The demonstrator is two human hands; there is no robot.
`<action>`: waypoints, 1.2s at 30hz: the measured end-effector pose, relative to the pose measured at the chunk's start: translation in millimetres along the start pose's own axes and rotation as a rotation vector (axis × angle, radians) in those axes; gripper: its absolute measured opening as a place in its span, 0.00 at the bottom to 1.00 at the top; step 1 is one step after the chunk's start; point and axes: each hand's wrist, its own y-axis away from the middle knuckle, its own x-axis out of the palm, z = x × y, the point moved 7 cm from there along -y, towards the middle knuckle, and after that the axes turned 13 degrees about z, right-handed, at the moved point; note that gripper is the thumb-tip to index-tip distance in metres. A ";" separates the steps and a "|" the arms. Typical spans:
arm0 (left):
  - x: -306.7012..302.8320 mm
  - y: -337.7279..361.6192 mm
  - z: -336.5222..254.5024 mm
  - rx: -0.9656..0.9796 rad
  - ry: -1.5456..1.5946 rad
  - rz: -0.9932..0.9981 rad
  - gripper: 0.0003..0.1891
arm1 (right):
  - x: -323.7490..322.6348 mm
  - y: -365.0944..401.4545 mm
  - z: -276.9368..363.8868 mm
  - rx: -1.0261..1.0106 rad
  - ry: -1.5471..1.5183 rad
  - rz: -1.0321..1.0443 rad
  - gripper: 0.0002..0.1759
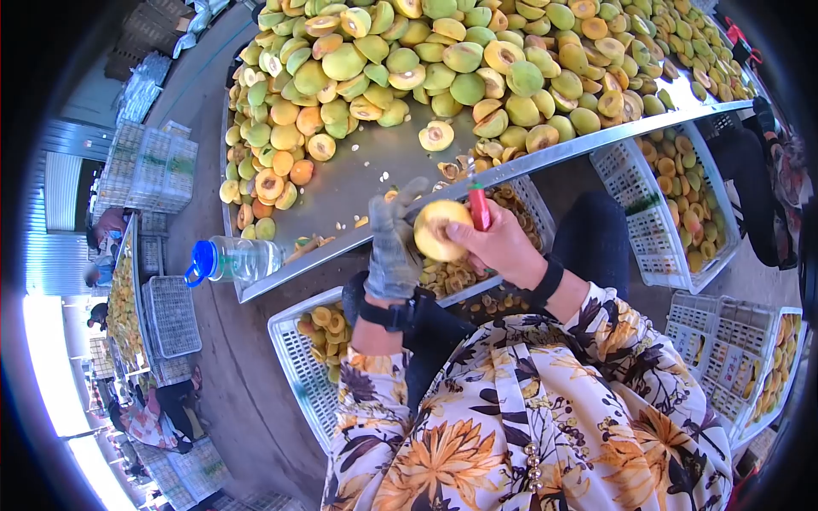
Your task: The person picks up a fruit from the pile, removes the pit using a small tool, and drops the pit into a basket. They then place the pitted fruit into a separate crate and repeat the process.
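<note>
At my remote station, I log the view from the left. A water bottle sits at the left corner of the metal table, blue cap toward the left edge of the frame. Below it, left of lower centre, a white crate contains cut fruit.

Near frame centre is the gloved left hand: forearm rising from the bottom, fingers extended upward, not wrapped around anything. I cannot tell whether its edge touches the fruit half just beside it.

The fruit half is at frame centre, cut face toward me. Handling, by my estimate: light, firm with slight give, slippery on the moist flesh, easily bruised. Grip at the rim, with fingers behind the skin; avoid pressing the brown centre.

Immediately right, the bare right hand is clamped on the fruit half, thumb at the right of the cut face. It also retains a red-handled tool, tip upward. The forearm enters from lower right, with a dark band at the wrist.
</note>
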 end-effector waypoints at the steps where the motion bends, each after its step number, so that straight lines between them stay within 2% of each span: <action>1: -1.6 2.3 3.9 0.110 0.032 -0.085 0.41 | 4.0 -3.9 -0.3 -0.058 -0.224 -0.085 0.12; 2: -3.2 5.0 8.1 0.221 0.065 -0.170 0.39 | 12.5 -7.6 -2.0 -0.060 -0.225 -0.085 0.12; 4: 1.1 13.8 12.3 0.258 -0.086 -0.178 0.36 | 23.0 -6.9 -14.0 -0.057 -0.403 -0.189 0.12; 5: 0.5 19.6 17.7 0.089 0.058 -0.160 0.33 | 30.6 -5.8 -14.3 -0.044 -0.333 -0.158 0.12; 6: -7.8 20.0 19.7 0.128 0.222 -0.129 0.31 | 34.6 -7.0 -19.3 0.001 -0.193 -0.119 0.13; 8: -29.2 17.2 13.6 0.299 0.222 -0.468 0.29 | 39.5 3.1 -10.4 0.173 0.246 -0.079 0.12; 9: -35.3 18.0 12.8 0.307 0.220 -0.468 0.29 | 36.3 4.4 -17.8 0.168 0.249 -0.074 0.12; 11: -37.2 19.1 6.6 0.293 0.002 -0.332 0.28 | 41.4 9.5 -8.6 -0.138 0.632 -0.053 0.13; 12: -39.7 20.4 11.1 0.284 0.004 -0.332 0.28 | 38.1 12.8 -15.7 -0.131 0.629 -0.058 0.13; 14: -33.1 16.3 12.9 0.268 0.044 -0.297 0.26 | 37.3 15.8 -17.7 0.047 0.703 -0.004 0.14; 19: -22.4 17.2 12.3 0.329 -0.101 -0.302 0.22 | 30.9 20.8 -20.1 -0.030 0.719 -0.045 0.14; 21: -7.7 20.3 2.0 0.404 -0.462 -0.263 0.21 | 28.7 26.2 -17.6 0.013 0.648 -0.072 0.13; 25: -6.0 14.7 12.8 0.362 -0.247 -0.266 0.20 | 27.5 31.0 -16.2 -0.079 0.678 -0.129 0.12; 27: -6.9 14.9 14.6 0.385 -0.294 -0.276 0.20 | 27.3 31.3 -17.8 0.059 0.549 -0.102 0.11; 28: -8.6 14.5 16.2 0.382 -0.293 -0.275 0.20 | 27.5 32.0 -19.1 0.061 0.548 -0.104 0.11; 31: -17.3 12.8 14.1 0.355 -0.237 -0.227 0.23 | 29.7 32.8 -25.7 0.052 0.602 -0.099 0.11; 33: -18.7 1.8 20.6 0.123 -0.046 -0.015 0.26 | 32.6 30.5 -29.5 0.019 0.715 0.005 0.11; 34: -23.2 1.7 15.8 0.122 -0.045 -0.021 0.26 | 31.8 30.5 -31.3 0.022 0.714 0.010 0.11; 36: -17.5 -4.8 24.7 -0.120 0.138 0.120 0.26 | 34.9 26.0 -30.9 -0.008 0.686 0.110 0.10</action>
